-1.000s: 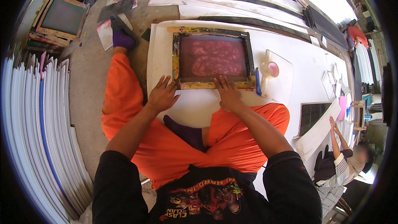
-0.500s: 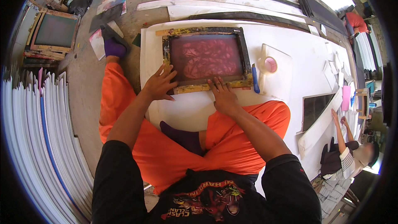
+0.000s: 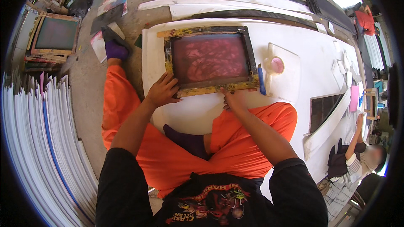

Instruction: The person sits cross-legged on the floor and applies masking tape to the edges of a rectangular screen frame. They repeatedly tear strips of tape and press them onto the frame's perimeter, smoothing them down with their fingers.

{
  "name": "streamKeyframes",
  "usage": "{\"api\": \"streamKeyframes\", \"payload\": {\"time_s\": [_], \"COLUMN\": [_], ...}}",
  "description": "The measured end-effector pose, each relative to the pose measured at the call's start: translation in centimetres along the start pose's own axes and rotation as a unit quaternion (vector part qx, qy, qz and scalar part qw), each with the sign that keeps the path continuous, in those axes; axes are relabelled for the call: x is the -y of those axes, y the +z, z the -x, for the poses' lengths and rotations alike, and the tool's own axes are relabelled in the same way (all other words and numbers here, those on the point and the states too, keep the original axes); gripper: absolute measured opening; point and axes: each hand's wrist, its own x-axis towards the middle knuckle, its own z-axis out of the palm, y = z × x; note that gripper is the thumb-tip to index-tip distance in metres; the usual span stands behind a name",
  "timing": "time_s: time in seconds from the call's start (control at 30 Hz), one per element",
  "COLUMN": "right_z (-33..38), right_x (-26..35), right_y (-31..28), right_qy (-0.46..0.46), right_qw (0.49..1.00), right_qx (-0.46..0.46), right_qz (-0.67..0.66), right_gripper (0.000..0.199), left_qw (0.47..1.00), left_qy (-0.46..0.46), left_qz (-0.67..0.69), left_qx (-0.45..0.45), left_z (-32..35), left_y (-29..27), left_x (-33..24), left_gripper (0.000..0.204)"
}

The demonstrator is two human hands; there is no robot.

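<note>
A screen printing frame (image 3: 210,60) with paint-stained wooden sides lies on a white board (image 3: 193,110) between my legs. Its mesh is dark, and a pinkish-red pattern shows through it. At the near left corner my left hand (image 3: 163,91) is closed, fingers bent over the wood and thumb along the near side. My right hand (image 3: 234,101) grips the middle of the near side, with its fingertips at the edge and the other fingers curled below. Part of that grip is hidden by the hand itself.
Right of the frame are a blue cutter (image 3: 261,80) and a roll of tape (image 3: 275,65) on a white sheet (image 3: 284,86). More screens (image 3: 57,33) are stacked at far left, above upright white sheets (image 3: 29,143). Another person (image 3: 357,159) sits at the right.
My right hand has slid back from the mesh side to the near edge, its fingers curling. My left hand has drawn its fingers in around the corner. The other person's arms have shifted.
</note>
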Motion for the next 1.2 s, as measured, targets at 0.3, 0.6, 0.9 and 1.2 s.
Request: {"api": "streamKeyframes", "payload": {"time_s": [0.3, 0.6, 0.9, 1.2], "right_z": [-2.3, -8.1, -7.1, -10.1], "right_x": [0.4, 3.6, 2.2, 3.0], "right_y": [-0.2, -0.3, 0.2, -10.2], "right_qy": [0.100, -0.137, -0.210, -0.244], "right_qw": [0.980, 0.979, 0.954, 0.862], "right_qx": [-0.021, -0.129, -0.131, -0.259], "right_qz": [-0.174, 0.075, 0.168, 0.361], "right_gripper": [0.062, 0.069, 0.084, 0.053], "left_qw": [0.999, 0.972, 0.816, 0.781], "left_qy": [0.008, -0.194, -0.554, -0.577], "left_qz": [0.005, 0.017, 0.161, 0.225], "left_qx": [-0.032, -0.129, 0.045, 0.074], "left_z": [1.4, -2.0, 1.2, -1.1], "left_y": [0.7, -1.7, -1.2, -2.7], "left_x": [-4.2, -5.6, -1.6, -5.2], "left_gripper": [0.054, 0.051, 0.056, 0.049]}}
